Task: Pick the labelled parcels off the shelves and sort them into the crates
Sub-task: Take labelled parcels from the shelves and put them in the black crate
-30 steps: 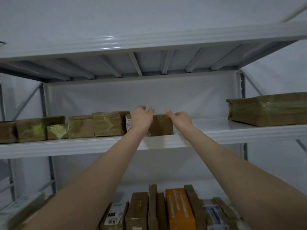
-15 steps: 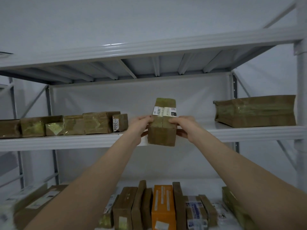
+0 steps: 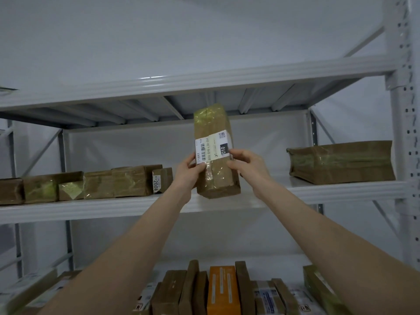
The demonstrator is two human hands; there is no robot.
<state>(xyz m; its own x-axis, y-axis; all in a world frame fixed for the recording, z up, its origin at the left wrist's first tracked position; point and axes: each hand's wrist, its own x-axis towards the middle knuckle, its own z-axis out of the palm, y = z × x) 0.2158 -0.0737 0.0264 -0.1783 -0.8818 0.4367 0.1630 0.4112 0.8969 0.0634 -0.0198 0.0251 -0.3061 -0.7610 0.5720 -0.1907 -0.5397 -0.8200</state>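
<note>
Brown parcel (image 3: 212,123) — between left hand (image 3: 188,172), right hand (image 3: 248,165)

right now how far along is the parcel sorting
Done: one taped parcel is off the middle shelf. In hand: left hand and right hand hold it upright, 010 label facing the camera. Left: no crate in view; the row of parcels, large parcel and lower-shelf parcels await picking.

Single head-worn wide-angle view, pointed forward and a bit up at the white shelving (image 3: 400,133), close in. Seeing the underside of the upper shelf (image 3: 204,80), roughly level with the middle shelf (image 3: 91,209), down onto the lower shelf (image 3: 284,261).
</note>
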